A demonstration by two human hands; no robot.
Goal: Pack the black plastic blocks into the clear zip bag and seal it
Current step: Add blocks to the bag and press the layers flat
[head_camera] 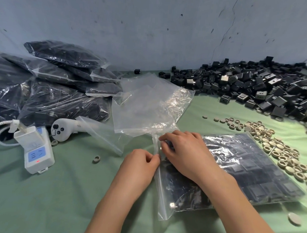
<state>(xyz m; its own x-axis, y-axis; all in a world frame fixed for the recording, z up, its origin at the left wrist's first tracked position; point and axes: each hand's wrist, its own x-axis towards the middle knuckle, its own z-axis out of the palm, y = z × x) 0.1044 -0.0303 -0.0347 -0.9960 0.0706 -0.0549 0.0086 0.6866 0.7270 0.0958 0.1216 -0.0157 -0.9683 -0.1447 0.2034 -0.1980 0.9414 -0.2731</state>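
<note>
**A:** Fingers first, quick.
**B:** Left hand (140,161) is curled, thumb and fingertips (154,157) pinching the zip strip (159,180) near its far end. Right hand (184,153) has its fingers bent, tips gripping the zip bag (252,166) at its mouth. They touch the strip's right side, just beyond the left hand.

**A:** Bag position?
**B:** Flat on the table's green cloth (58,191), right half. The mouth faces left and the right wrist lies over it. Black blocks (244,160) fill it in flat rows. Cannot tell whether the strip is pressed closed.

**A:** Surroundings?
**B:** Empty clear bags (146,105) lie just beyond the hands, touching the strip's far end. Grey round caps (279,148) are scattered along the bag's right side. A loose pile of blocks (256,85) sits at the back right against the wall. Packed bags (53,87) are stacked at the back left. A white controller (64,130) and a white socket box (37,150) lie in front of them, toward the left edge.
</note>
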